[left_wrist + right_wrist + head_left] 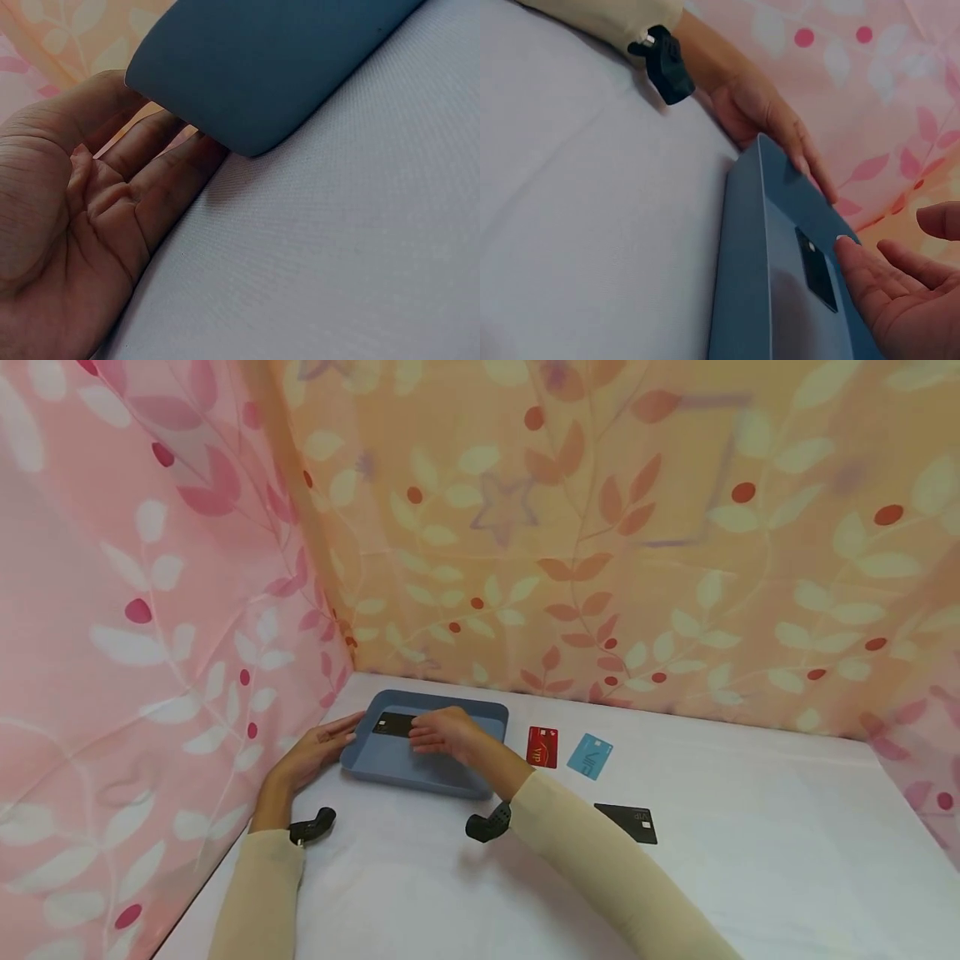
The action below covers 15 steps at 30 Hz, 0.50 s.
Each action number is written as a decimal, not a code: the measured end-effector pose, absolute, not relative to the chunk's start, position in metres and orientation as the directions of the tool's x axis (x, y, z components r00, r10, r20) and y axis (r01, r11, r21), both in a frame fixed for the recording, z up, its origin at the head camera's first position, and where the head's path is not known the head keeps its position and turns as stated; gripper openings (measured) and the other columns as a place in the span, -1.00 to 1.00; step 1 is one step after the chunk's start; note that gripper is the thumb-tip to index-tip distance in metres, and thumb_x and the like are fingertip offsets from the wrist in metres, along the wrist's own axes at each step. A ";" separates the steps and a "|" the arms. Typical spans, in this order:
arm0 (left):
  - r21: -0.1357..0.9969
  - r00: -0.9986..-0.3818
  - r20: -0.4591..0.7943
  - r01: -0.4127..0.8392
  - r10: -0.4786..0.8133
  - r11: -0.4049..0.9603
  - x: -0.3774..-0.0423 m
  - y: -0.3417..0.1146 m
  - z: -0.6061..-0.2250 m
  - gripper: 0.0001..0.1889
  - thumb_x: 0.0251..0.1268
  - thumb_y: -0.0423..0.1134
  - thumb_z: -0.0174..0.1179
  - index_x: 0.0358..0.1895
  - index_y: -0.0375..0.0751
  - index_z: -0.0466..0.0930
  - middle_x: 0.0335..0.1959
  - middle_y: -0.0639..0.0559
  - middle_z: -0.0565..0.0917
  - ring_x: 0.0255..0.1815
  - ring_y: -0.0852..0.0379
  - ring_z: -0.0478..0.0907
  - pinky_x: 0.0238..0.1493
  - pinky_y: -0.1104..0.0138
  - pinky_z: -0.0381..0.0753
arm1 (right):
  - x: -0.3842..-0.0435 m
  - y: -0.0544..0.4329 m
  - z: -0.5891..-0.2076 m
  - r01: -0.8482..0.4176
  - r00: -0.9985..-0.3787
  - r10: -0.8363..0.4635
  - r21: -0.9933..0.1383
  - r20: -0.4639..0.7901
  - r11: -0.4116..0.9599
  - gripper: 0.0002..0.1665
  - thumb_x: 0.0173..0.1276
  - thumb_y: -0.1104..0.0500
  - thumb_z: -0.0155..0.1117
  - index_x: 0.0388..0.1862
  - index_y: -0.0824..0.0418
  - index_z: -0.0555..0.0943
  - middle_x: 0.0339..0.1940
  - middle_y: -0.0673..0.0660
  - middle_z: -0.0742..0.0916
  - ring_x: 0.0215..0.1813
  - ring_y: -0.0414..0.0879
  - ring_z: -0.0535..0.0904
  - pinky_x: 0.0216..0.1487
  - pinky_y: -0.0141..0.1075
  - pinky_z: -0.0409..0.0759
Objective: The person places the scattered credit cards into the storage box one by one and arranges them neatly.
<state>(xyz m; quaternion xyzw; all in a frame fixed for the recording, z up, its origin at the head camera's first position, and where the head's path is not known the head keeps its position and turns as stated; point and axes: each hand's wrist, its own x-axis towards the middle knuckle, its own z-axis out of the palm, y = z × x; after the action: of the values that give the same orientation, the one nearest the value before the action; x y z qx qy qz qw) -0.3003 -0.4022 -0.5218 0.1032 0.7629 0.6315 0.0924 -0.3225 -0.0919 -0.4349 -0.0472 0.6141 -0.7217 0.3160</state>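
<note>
A blue-grey tray (397,764) stands on the white cloth, and a black card (390,724) lies flat inside it toward the back left. My left hand (311,755) rests at the tray's left end. In the left wrist view its extended fingers (161,169) reach along the tray's outer wall (240,75). Above the tray is my right hand (448,732), its fingers loosely extended beside the black card. The right wrist view shows this hand (911,296) with nothing in its fingers, the card (817,270) lying apart from it below.
Right of the tray lie a red VIP card (542,747) and a light blue card (590,756). Another black card (633,823) lies nearer, partly hidden by my right sleeve. Patterned cloth walls (525,568) stand behind and at the left.
</note>
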 end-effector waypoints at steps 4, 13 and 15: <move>0.981 -0.962 -0.008 0.046 0.274 0.189 -0.296 -0.406 -0.523 -0.42 0.60 -0.21 0.05 0.59 -0.12 0.19 0.61 -0.16 0.16 0.62 -0.13 0.08 0.27 0.51 0.44 | -0.311 -0.081 -0.427 0.344 -0.790 -0.548 -0.939 -0.276 -0.023 -0.59 0.55 0.25 0.16 0.23 0.50 0.56 0.18 0.47 0.66 0.19 0.23 0.66 0.10 -0.11 0.69; 0.981 -0.962 -0.008 0.046 0.273 0.191 -0.297 -0.406 -0.525 -0.44 0.61 -0.20 0.04 0.59 -0.08 0.21 0.61 -0.14 0.17 0.60 -0.05 0.14 0.26 0.52 0.44 | -0.295 -0.039 -0.408 0.205 -0.764 -0.628 -0.979 -0.151 -0.014 -0.60 0.59 0.22 0.10 0.23 0.46 0.58 0.23 0.51 0.61 0.26 0.35 0.57 0.19 -0.01 0.63; 0.981 -0.963 -0.006 0.047 0.269 0.189 -0.300 -0.404 -0.525 -0.44 0.61 -0.19 0.05 0.58 -0.07 0.23 0.61 -0.13 0.19 0.60 -0.07 0.13 0.25 0.51 0.45 | -0.295 -0.029 -0.404 0.178 -0.769 -0.625 -0.984 -0.137 -0.004 -0.63 0.57 0.21 0.14 0.21 0.42 0.61 0.19 0.46 0.65 0.24 0.32 0.60 0.18 -0.02 0.65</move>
<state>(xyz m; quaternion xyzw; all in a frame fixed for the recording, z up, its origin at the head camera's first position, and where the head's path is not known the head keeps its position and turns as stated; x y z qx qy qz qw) -0.2997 -0.4037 -0.5250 0.1032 0.7659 0.6284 0.0884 -0.2947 -0.0285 -0.4043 -0.1737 0.6423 -0.6869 0.2923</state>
